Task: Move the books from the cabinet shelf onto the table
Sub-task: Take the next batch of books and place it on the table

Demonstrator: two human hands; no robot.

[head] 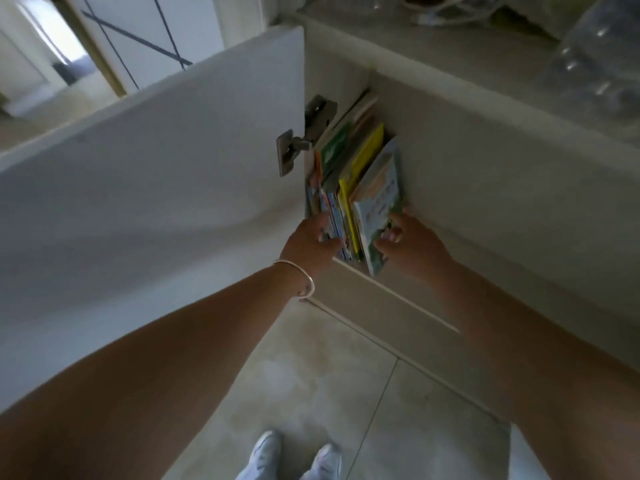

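Both arms out, L hand (pixel 310 242) & R hand (pixel 410 245) gripping books (pixel 360 199)

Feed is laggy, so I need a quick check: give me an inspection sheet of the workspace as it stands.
Surface: cabinet top, pale; the table is not in view.
Job's things: books upright in a row on the cabinet shelf, door open.
Clutter: clear plastic bottle on the cabinet top.
Grippers: left hand grips the row's left end; right hand holds the rightmost book.
Cables: white cable on the cabinet top.
Surroundings: tiled floor, doorway at upper left.
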